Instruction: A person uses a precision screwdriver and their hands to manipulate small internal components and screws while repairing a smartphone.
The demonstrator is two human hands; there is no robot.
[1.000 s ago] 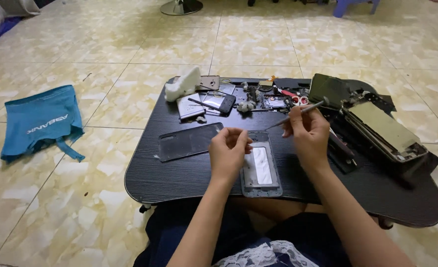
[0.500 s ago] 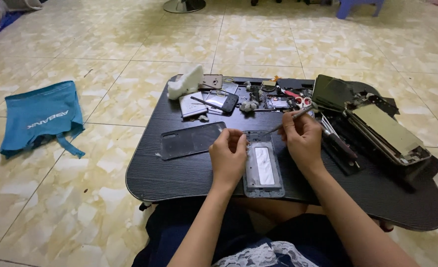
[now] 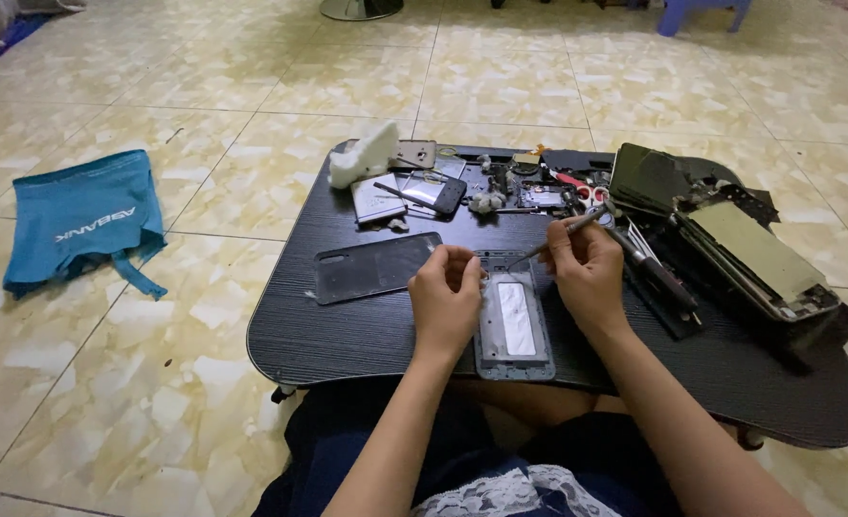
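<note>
An opened phone frame (image 3: 514,325) with a pale rectangle inside lies on the low black table (image 3: 347,330) in front of me. My left hand (image 3: 446,299) rests on its upper left edge, fingers curled against it. My right hand (image 3: 587,273) holds a thin metal tool (image 3: 566,231) like a pen, its tip pointing down at the frame's top edge. A dark phone back cover (image 3: 376,266) lies just left of my left hand.
Phone parts, a second dark phone (image 3: 432,192), a white cloth wad (image 3: 365,155) and red-handled scissors (image 3: 577,185) crowd the table's far side. An open tool case with trays (image 3: 749,254) fills the right side. A blue cloth bag (image 3: 84,220) lies on the tiled floor.
My right hand has lowered toward the frame, bringing the tool's tip down to its top edge. My left hand stays on the frame.
</note>
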